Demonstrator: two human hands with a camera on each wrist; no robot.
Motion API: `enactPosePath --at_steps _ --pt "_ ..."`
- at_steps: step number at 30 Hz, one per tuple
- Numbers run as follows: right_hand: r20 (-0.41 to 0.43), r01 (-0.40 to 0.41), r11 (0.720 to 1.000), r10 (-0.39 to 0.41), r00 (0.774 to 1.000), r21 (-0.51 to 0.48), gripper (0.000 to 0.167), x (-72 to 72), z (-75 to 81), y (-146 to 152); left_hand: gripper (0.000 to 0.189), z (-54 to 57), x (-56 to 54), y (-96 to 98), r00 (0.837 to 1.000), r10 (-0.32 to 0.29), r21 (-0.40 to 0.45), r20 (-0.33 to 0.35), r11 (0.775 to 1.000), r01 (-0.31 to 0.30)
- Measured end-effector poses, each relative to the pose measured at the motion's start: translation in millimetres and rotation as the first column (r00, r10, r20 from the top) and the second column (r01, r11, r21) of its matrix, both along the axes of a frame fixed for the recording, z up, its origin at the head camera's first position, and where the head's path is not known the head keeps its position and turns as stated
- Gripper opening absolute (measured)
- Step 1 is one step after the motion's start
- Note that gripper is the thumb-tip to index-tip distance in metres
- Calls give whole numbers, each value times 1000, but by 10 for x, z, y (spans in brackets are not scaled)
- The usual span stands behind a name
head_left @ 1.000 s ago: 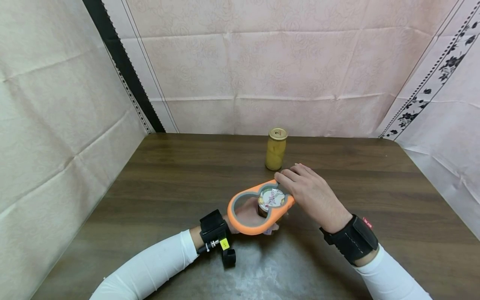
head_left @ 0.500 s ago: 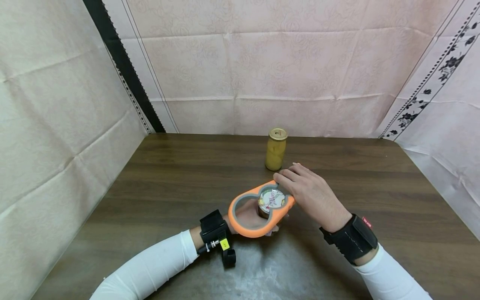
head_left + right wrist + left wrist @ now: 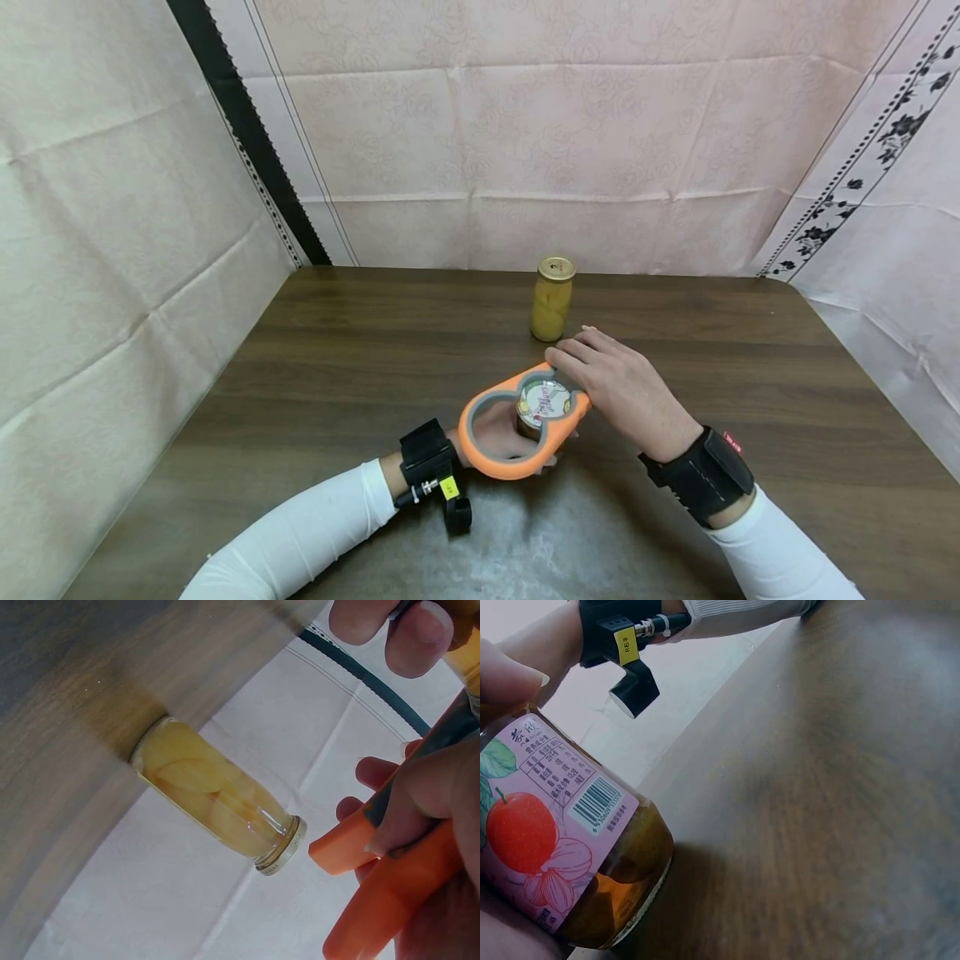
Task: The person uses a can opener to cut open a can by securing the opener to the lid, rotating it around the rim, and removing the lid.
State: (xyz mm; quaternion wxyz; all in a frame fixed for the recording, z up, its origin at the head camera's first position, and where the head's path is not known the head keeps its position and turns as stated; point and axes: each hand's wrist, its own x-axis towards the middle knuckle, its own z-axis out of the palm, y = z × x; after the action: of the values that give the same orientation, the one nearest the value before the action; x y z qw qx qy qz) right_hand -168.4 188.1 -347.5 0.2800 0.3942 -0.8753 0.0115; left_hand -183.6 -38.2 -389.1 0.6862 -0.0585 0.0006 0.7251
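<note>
My left hand [image 3: 491, 429] grips a glass jar of brown contents, seen partly through the opener's loop. The jar's pink label [image 3: 559, 817], with a red fruit and a barcode, shows in the left wrist view. An orange and grey jar opener [image 3: 504, 468] lies around the jar's patterned white lid [image 3: 545, 399]. With its fingers curled, my right hand [image 3: 621, 393] holds the opener's far right end; in the right wrist view the thumb lies over the orange handles [image 3: 420, 900]. The jar's lower part is hidden from the head view.
A jar of yellow fruit [image 3: 551, 308] with a gold lid stands upright just beyond my right hand. Brown wood-grain tabletop [image 3: 360, 350] lies under everything. Pale cloth [image 3: 585, 142] hangs behind the table and at its sides.
The opener's wide looped end has swung slightly toward me, and my right fingers have shifted a little left with it. Both forearms and the yellow fruit jar look nearly unmoved.
</note>
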Motion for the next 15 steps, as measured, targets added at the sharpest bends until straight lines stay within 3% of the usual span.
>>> enactPosePath --at_steps 6,12,15 --pt "4 -29 1000 29 1000 -13 51 -15 -9 2 48 13 32 24 997 51 -19 -51 998 -52" --pt "-7 -59 998 59 998 -16 51 -24 -11 6 48 31 45 57 998 56 -43 -23 997 -57" --pt "1 -65 998 65 998 -19 51 -26 -21 13 51 27 50 34 999 26 -20 -21 999 -27"
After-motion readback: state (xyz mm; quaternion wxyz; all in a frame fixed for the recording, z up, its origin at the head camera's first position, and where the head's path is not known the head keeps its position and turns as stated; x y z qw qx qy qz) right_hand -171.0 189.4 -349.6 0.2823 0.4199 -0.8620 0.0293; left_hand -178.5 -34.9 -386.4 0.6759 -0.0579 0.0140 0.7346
